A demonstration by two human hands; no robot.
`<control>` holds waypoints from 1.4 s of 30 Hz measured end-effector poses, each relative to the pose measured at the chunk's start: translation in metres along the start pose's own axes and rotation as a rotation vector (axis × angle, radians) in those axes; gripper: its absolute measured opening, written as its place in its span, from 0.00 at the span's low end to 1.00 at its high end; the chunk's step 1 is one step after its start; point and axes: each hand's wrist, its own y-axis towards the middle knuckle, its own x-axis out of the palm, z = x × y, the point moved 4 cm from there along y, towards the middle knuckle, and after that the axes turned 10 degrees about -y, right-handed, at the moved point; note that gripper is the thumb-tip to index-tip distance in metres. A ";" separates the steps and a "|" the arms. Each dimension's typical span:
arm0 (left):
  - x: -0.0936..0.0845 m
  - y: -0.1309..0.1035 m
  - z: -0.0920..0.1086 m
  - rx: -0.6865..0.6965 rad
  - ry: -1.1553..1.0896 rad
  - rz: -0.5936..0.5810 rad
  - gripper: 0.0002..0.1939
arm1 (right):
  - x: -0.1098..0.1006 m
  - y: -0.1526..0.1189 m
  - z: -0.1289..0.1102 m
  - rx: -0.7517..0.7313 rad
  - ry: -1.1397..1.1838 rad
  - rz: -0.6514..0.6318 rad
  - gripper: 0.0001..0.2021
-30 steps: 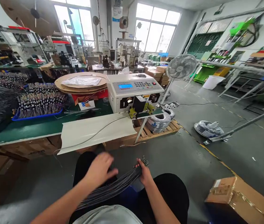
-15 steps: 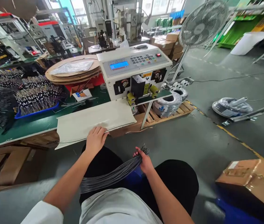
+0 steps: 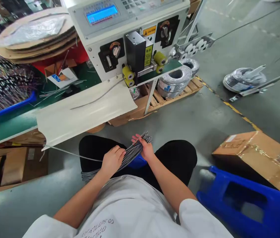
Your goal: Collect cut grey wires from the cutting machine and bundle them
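Note:
A bundle of grey cables (image 3: 130, 157) lies across my lap, its cut ends bunched near my knees. My right hand (image 3: 145, 148) is wrapped round the bundle close to those ends. Just left of it, my left hand (image 3: 113, 160) is closed on a single grey cable (image 3: 74, 154), whose tail trails left to the corner of the cream chute (image 3: 87, 115). Another grey cable (image 3: 97, 99) sticks out from the yellow rollers (image 3: 128, 75) of the white machine (image 3: 92, 49) and rests on the chute.
Cable coils (image 3: 176, 81) sit on a wooden pallet behind the table leg. At the right are a cardboard box (image 3: 259, 155) and a blue plastic stool (image 3: 273, 211). A blue tray (image 3: 13, 107) of wires and cardboard discs (image 3: 35, 39) are on the green table at left.
My left hand has moved from the chute to the bundle with a cable in it. A new cable shows at the rollers. The view has tilted down and come closer.

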 end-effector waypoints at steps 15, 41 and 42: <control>-0.026 -0.039 -0.050 -0.223 0.026 -0.266 0.29 | -0.003 0.001 0.000 -0.037 0.132 0.050 0.14; -0.171 0.128 -0.030 0.009 0.414 0.510 0.33 | -0.016 0.013 0.016 -0.012 0.054 0.120 0.16; -0.169 0.132 -0.030 -0.018 0.438 0.496 0.33 | -0.017 0.013 0.016 -0.016 0.053 0.116 0.16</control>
